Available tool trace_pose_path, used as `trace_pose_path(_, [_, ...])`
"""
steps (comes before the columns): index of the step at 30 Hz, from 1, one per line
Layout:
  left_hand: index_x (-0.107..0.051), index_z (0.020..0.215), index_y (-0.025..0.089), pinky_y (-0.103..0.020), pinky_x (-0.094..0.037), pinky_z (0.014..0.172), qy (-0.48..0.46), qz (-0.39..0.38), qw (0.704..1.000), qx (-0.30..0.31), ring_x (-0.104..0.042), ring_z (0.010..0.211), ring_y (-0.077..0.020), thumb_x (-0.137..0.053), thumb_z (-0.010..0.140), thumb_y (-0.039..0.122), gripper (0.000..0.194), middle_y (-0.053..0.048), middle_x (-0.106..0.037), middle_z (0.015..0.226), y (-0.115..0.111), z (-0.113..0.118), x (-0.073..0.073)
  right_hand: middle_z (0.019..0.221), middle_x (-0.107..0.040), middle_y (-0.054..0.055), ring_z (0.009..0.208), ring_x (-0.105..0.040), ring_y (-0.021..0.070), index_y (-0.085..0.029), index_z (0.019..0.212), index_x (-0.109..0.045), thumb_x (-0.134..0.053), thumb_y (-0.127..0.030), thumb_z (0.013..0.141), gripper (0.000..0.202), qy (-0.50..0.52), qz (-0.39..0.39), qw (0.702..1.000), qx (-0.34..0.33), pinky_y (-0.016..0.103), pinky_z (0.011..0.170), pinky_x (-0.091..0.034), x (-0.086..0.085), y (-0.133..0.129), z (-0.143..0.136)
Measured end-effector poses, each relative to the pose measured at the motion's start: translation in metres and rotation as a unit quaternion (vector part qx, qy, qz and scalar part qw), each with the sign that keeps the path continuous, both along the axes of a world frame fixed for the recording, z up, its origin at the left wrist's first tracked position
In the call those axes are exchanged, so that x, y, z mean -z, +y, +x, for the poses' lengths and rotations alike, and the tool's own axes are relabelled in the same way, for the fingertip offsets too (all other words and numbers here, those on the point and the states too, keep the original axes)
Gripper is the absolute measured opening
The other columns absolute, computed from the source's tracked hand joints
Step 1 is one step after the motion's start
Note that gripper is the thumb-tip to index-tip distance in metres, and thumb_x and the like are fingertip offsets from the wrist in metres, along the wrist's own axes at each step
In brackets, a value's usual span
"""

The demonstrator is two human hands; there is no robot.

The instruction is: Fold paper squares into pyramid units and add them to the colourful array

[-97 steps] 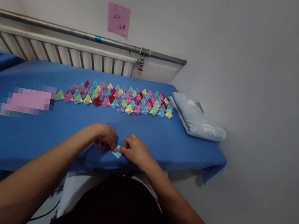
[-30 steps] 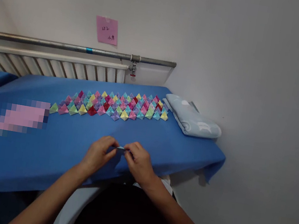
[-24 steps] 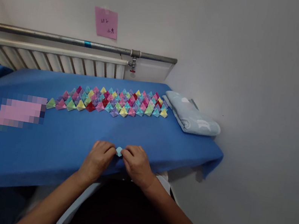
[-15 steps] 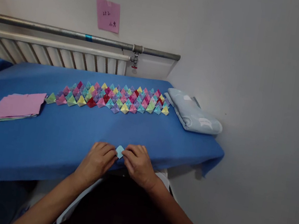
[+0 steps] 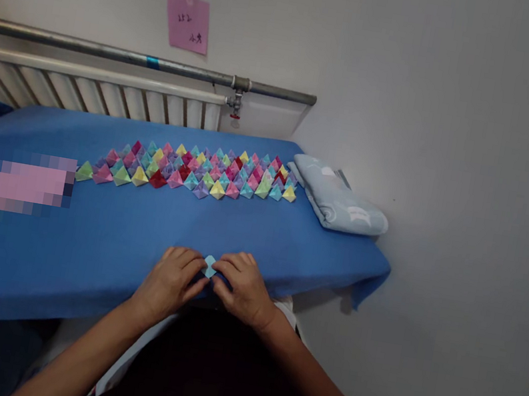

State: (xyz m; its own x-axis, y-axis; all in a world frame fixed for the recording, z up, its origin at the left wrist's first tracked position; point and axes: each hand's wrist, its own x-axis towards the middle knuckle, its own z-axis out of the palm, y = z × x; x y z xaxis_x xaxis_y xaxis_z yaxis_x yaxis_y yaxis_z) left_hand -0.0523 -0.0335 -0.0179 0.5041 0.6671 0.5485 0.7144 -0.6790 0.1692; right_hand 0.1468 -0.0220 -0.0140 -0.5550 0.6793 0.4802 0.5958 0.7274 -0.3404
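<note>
Between my two hands is a small folded piece of light blue paper, held near the front edge of the blue-covered table. My left hand is closed on its left side with thumb and fingers. From the right, my right hand pinches the other side. Beyond them several rows of small folded paper pieces in pink, yellow, green, purple, red and blue lie across the table.
A folded light blue patterned cloth lies at the table's right end. At the left a pink pile is blurred into blocks. Behind the table run a metal pipe and a white radiator. A pink note hangs on the wall.
My thumbs have shifted slightly away from the paper's lower edges, while both hands stay at its sides. The whole view has shifted a little, moving the scene slightly left.
</note>
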Motion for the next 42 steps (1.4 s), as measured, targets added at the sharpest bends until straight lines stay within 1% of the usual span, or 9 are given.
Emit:
trace_pose_path(6, [-0.062, 0.099, 0.016, -0.035, -0.044, 0.076, -0.004, 0.026, 1.000, 0.002, -0.062, 0.085, -0.0201, -0.053, 0.093, 0.025, 0.014, -0.007, -0.069, 0.094, 0.002, -0.002, 0.003, 0.099, -0.067, 0.007, 0.085, -0.053, 0.0199, -0.018, 0.101, -0.064, -0.060, -0.021, 0.087, 0.015, 0.004, -0.006, 1.000, 0.008, 0.034, 0.078, -0.039, 0.003, 0.001, 0.000])
trace_pose_path(9, [-0.062, 0.099, 0.016, -0.035, -0.043, 0.076, -0.001, 0.043, 0.999, 0.001, -0.062, 0.085, -0.0199, -0.054, 0.092, 0.024, 0.013, -0.007, -0.069, 0.094, 0.001, -0.002, 0.005, 0.097, -0.067, 0.007, 0.084, -0.054, 0.0190, -0.019, 0.098, -0.065, -0.056, -0.020, 0.091, 0.012, -0.002, 0.003, 1.000, 0.012, 0.034, 0.078, -0.039, 0.005, 0.002, 0.000])
trace_pose_path(13, [-0.061, 0.101, 0.017, -0.034, -0.042, 0.077, 0.004, 0.050, 0.999, -0.008, -0.061, 0.085, -0.0186, -0.053, 0.093, 0.021, 0.012, -0.006, -0.070, 0.095, 0.000, -0.001, 0.007, 0.095, -0.066, 0.006, 0.084, -0.054, 0.0185, -0.020, 0.098, -0.067, -0.054, -0.022, 0.093, 0.013, -0.003, 0.016, 1.000, 0.012, 0.033, 0.077, -0.038, 0.006, 0.002, 0.000])
trace_pose_path(20, [-0.063, 0.098, 0.019, -0.034, -0.042, 0.077, -0.001, 0.041, 0.999, -0.018, -0.061, 0.085, -0.0183, -0.049, 0.094, 0.024, 0.015, -0.005, -0.070, 0.095, 0.000, -0.001, 0.008, 0.094, -0.067, 0.005, 0.084, -0.054, 0.0178, -0.020, 0.096, -0.067, -0.054, -0.024, 0.094, 0.013, 0.006, 0.007, 1.000, 0.023, 0.032, 0.077, -0.038, 0.010, 0.002, 0.000])
trace_pose_path(26, [-0.065, 0.094, 0.021, -0.035, -0.040, 0.077, -0.010, 0.008, 0.999, -0.040, -0.059, 0.084, -0.0184, -0.046, 0.096, 0.025, 0.020, -0.005, -0.069, 0.092, 0.000, 0.001, 0.006, 0.095, -0.065, 0.005, 0.088, -0.056, 0.0178, -0.020, 0.092, -0.065, -0.054, -0.022, 0.094, 0.011, 0.013, -0.023, 0.999, 0.038, 0.032, 0.080, -0.040, 0.006, 0.003, -0.003])
trace_pose_path(29, [-0.066, 0.091, 0.022, -0.035, -0.038, 0.077, -0.012, -0.032, 0.997, -0.066, -0.058, 0.084, -0.0188, -0.046, 0.096, 0.029, 0.022, -0.003, -0.069, 0.090, 0.002, 0.003, 0.003, 0.093, -0.064, 0.005, 0.090, -0.057, 0.0169, -0.019, 0.089, -0.064, -0.055, -0.020, 0.094, 0.010, 0.007, -0.056, 0.997, 0.043, 0.031, 0.081, -0.041, 0.001, 0.005, -0.005])
trace_pose_path(33, [-0.067, 0.085, 0.022, -0.037, -0.036, 0.076, 0.017, -0.121, 0.986, -0.110, -0.057, 0.082, -0.0200, -0.047, 0.095, 0.030, 0.023, -0.002, -0.066, 0.084, 0.006, 0.007, -0.006, 0.085, -0.061, 0.003, 0.084, -0.056, 0.0157, -0.017, 0.083, -0.061, -0.057, -0.017, 0.091, 0.009, -0.003, -0.099, 0.993, 0.066, 0.029, 0.078, -0.040, -0.008, 0.010, -0.010])
trace_pose_path(38, [-0.067, 0.082, 0.021, -0.038, -0.035, 0.078, 0.056, -0.265, 0.952, -0.145, -0.059, 0.088, -0.0242, -0.046, 0.093, 0.030, 0.026, -0.005, -0.068, 0.086, 0.014, 0.010, -0.025, 0.079, -0.058, 0.000, 0.075, -0.053, 0.0122, -0.017, 0.076, -0.061, -0.058, -0.015, 0.088, 0.013, 0.009, -0.182, 0.977, 0.114, 0.024, 0.069, -0.038, -0.017, 0.014, -0.016])
trace_pose_path(42, [-0.068, 0.080, 0.021, -0.036, -0.036, 0.076, 0.061, -0.328, 0.931, -0.149, -0.063, 0.087, -0.0231, -0.044, 0.091, 0.029, 0.028, -0.005, -0.072, 0.087, 0.023, 0.011, -0.038, 0.076, -0.057, -0.001, 0.066, -0.052, 0.0097, -0.017, 0.072, -0.062, -0.061, -0.015, 0.085, 0.014, 0.011, -0.207, 0.969, 0.134, 0.022, 0.061, -0.036, -0.020, 0.020, -0.018])
